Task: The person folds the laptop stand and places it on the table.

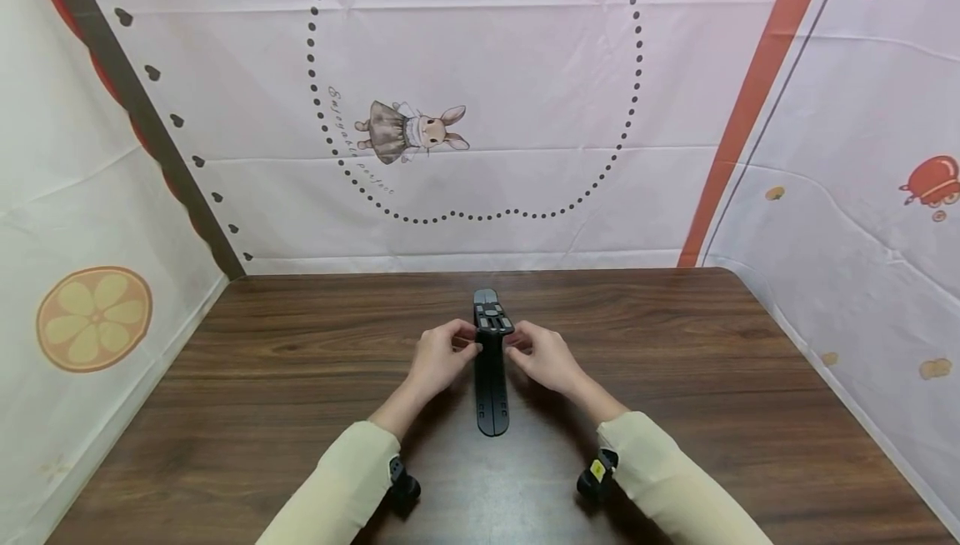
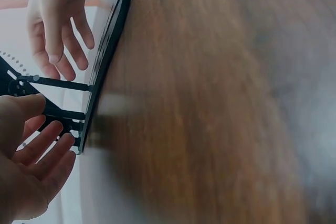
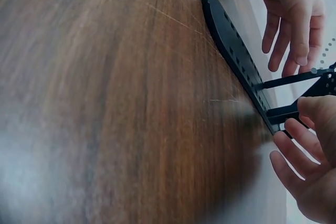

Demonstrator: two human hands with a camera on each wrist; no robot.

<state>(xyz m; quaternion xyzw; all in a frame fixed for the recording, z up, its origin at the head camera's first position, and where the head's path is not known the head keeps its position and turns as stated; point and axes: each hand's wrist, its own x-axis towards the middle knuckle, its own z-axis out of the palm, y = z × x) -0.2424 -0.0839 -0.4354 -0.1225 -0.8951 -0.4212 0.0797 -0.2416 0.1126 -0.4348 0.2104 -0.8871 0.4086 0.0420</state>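
Note:
A black folding stand (image 1: 492, 387) is on the table, its long rounded foot (image 2: 107, 51) lying flat. Struts (image 3: 286, 80) rise from that foot to a raised upper part (image 1: 492, 316) with grey pads. My left hand (image 1: 442, 355) grips the left side of the upper part, thumb against it and the other fingers loosely bent. From the opposite side my right hand (image 1: 546, 355) holds it in the same way. In both wrist views the lower fingers spread beside the struts. The exact contact of the index fingertips is partly hidden behind the stand.
The brown wood-grain table (image 1: 300, 362) meets a white printed cloth (image 1: 480, 87) at its back edge. More cloth (image 1: 862, 237) hangs along the left and right sides. Each wrist carries a small black camera (image 1: 405, 487) just above the tabletop.

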